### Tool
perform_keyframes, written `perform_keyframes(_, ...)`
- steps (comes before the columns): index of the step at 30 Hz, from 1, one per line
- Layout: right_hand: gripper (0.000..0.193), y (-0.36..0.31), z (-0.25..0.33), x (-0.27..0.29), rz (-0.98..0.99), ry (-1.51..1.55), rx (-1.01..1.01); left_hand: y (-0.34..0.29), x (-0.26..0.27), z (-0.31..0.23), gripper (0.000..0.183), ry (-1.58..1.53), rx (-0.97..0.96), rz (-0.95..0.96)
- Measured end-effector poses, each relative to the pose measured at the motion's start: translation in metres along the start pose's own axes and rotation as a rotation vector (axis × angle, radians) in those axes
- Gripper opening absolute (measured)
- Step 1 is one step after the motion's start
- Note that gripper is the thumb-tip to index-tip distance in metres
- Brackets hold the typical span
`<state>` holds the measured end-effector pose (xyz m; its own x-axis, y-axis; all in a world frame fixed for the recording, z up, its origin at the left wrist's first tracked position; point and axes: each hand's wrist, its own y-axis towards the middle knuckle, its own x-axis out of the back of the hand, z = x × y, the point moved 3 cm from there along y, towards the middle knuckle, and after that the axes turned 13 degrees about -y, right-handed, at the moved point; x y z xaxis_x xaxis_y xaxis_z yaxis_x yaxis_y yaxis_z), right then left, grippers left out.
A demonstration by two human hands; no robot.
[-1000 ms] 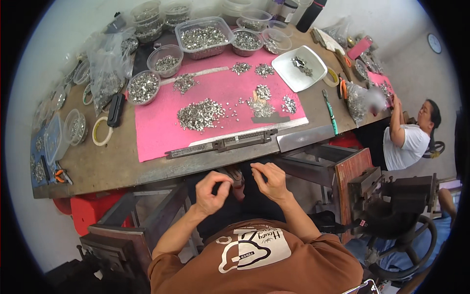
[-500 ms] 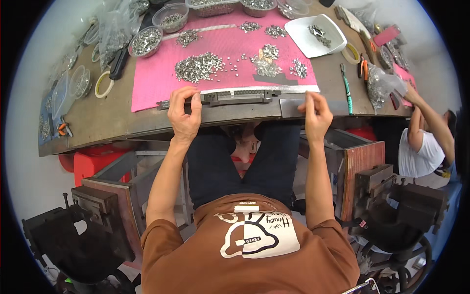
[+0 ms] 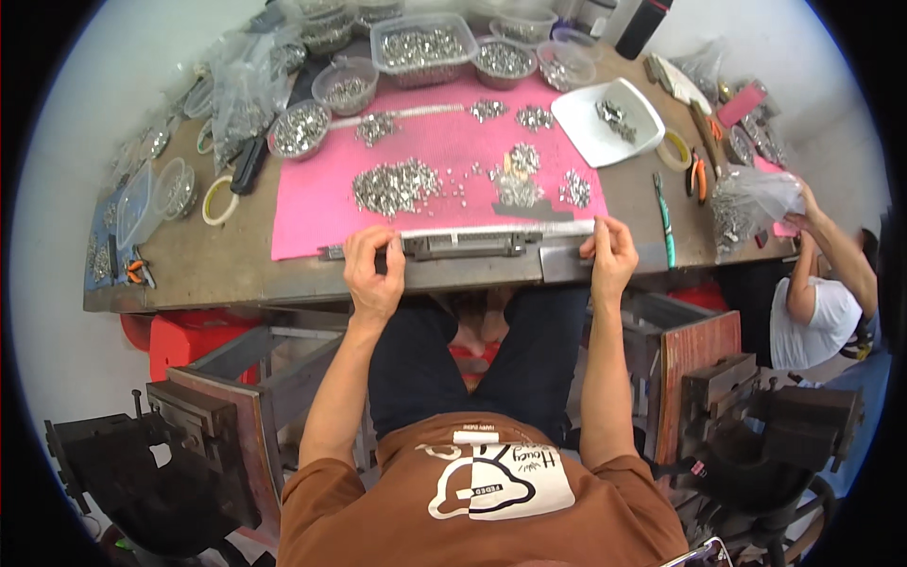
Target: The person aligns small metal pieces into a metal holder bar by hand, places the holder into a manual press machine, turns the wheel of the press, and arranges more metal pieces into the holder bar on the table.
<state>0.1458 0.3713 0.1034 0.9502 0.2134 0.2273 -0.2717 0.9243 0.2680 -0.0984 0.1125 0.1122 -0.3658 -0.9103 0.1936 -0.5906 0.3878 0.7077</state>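
Note:
My left hand (image 3: 375, 271) is closed, thumb and forefinger brought together at the left end of a long dark metal fixture (image 3: 472, 248) lying along the bench's near edge. My right hand (image 3: 610, 253) is pinched closed beyond the fixture's right end, over a flat grey metal plate (image 3: 564, 264). Between the fingertips of both hands runs a thin pale silvery strip (image 3: 557, 228), along the near edge of the pink mat (image 3: 312, 217). Whatever the fingers pinch is too small to make out. Past the fixture lies a large heap of small metal pieces (image 3: 397, 187).
Smaller piles, a white tray (image 3: 586, 132) and clear tubs (image 3: 423, 47) of metal parts stand farther back. Right of the mat lie a green-handled tool (image 3: 663, 222), a tape roll (image 3: 674, 149) and orange-handled pliers (image 3: 697, 176). A co-worker's hand (image 3: 803, 210) holds a plastic bag (image 3: 761, 197).
The view has tilted, so the bench and both hands sit lower in the picture. My right fingertips now meet the strip's right end. The co-worker's bag has shifted slightly.

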Motion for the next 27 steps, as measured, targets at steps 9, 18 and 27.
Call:
perform_keyframes(9,0.013,-0.004,0.003,-0.004,0.059,0.043,0.022,0.008,-0.007,-0.015,0.049,0.269,-0.083,0.374)
perform_keyframes(18,0.01,-0.002,-0.001,-0.004,0.032,-0.053,0.003,0.006,-0.014,-0.01,0.044,0.252,-0.01,0.415)
perform_keyframes(27,0.011,-0.006,0.001,-0.017,0.051,-0.047,0.006,0.01,0.0,-0.017,0.047,0.355,-0.036,0.397)
